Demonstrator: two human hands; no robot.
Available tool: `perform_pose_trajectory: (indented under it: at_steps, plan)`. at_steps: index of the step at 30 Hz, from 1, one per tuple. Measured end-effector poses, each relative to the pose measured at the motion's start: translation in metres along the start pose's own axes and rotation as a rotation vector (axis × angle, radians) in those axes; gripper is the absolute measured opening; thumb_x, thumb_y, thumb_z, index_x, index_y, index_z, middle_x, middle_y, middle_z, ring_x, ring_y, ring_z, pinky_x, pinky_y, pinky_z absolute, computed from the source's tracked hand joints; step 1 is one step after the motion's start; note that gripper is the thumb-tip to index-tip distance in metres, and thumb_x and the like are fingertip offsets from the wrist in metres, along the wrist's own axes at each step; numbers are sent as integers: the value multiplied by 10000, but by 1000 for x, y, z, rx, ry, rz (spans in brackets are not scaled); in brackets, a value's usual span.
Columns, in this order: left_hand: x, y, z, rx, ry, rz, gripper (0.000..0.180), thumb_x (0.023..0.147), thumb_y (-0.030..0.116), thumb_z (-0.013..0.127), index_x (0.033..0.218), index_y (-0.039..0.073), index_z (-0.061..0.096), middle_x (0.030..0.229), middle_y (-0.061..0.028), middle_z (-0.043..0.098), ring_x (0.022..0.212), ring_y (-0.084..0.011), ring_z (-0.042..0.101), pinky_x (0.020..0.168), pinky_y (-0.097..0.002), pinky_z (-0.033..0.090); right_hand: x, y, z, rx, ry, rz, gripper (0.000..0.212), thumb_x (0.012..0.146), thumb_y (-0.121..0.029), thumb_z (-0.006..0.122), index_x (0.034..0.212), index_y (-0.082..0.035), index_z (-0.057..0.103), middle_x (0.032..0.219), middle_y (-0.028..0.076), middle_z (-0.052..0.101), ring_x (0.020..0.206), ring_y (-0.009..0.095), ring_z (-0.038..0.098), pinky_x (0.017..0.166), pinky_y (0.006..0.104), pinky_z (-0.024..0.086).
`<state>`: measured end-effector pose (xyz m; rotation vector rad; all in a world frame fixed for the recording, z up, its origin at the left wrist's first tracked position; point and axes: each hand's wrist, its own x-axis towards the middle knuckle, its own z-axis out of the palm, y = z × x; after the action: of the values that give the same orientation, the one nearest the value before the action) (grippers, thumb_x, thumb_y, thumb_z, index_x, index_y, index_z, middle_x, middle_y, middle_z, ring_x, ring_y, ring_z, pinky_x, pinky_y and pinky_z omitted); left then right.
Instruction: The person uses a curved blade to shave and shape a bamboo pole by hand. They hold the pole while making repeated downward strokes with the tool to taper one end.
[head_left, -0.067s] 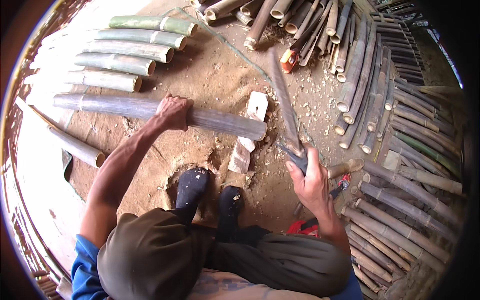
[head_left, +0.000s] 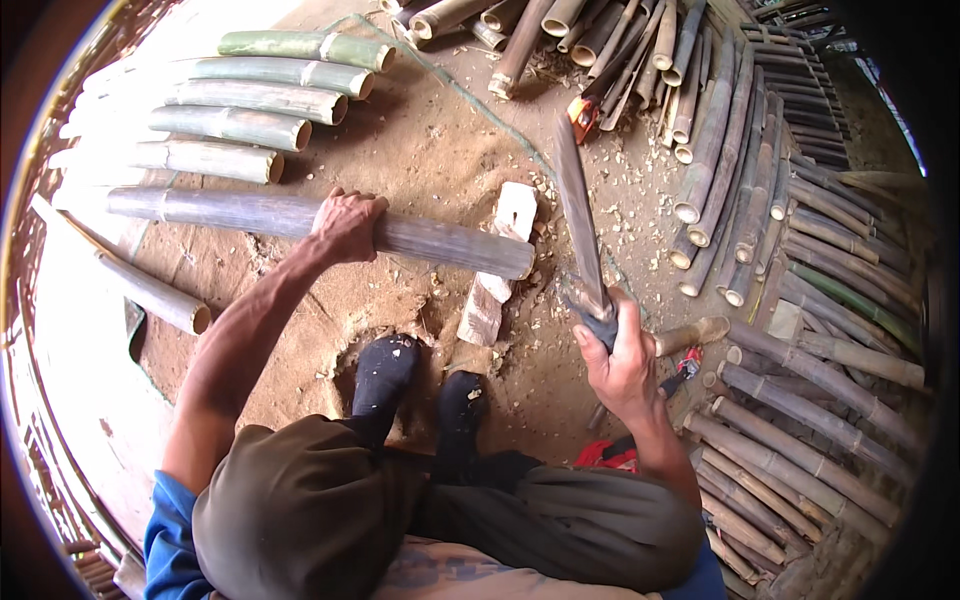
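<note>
My left hand [head_left: 348,226] is closed over a brown-grey bamboo pole [head_left: 445,247], pressing it down from above. The pole lies crosswise in front of me, its right end resting on a notched pale wooden block [head_left: 483,310]. In my right hand [head_left: 622,358], fingers wrapped round its dark handle, is a long blade [head_left: 577,205], broad and grey-brown, pointing up and away from me. It stands to the right of the pole's cut end, apart from it. Whether its edge has teeth cannot be made out.
Several green bamboo lengths [head_left: 235,128] lie in a row at the far left, and a thinner piece [head_left: 155,295] lies nearer. Stacked bamboo poles [head_left: 790,460] line the right side. An orange object [head_left: 583,118] lies by the far pile. Pale chips litter the brown ground cloth.
The blade's tip has swung a little to the right and nearer to me. My left hand and the bamboo pole have stayed in place.
</note>
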<state>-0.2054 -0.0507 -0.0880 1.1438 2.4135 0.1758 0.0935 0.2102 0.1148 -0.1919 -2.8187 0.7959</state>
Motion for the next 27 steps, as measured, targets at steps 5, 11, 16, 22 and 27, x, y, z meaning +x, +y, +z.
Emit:
perform_pose_trajectory:
  at_steps: [5,11,16,22,27]
  plan:
    - [-6,-1,41,16,325,89,374,722,110,821,1064,112,669,1026,-100,720,1036,-280,681,967,-459,480,-38,99,27,-403,-626,317,226,1093,-157,575,1180,38,500,782,218,699,602,327,702,490,429,572]
    - [-16,-3,33,23,379,43,391,760,117,784,1122,98,638,1108,-119,684,1102,-311,646,991,-475,466,-5,14,5,-55,-236,355,338,1042,-232,675,1266,-20,536,894,277,712,844,518,710,684,544,545]
    - [-24,32,5,160,229,43,831,698,167,858,1457,104,526,1409,-150,567,1326,-322,532,1129,-520,444,-34,28,41,133,120,457,353,1057,-250,671,1264,13,559,835,224,669,746,446,677,685,510,513]
    - [7,85,-1,86,183,202,826,661,181,856,1420,91,542,1417,-149,593,1357,-305,541,1152,-490,425,-137,114,162,77,315,787,521,1070,-321,642,1395,72,534,1131,307,655,1006,463,652,903,514,507]
    - [32,88,9,54,90,285,550,631,175,837,1138,84,645,1163,-108,696,1177,-272,638,1047,-444,463,-189,149,197,-123,209,867,614,1046,-354,650,1485,24,445,1226,342,659,1097,528,649,911,565,502]
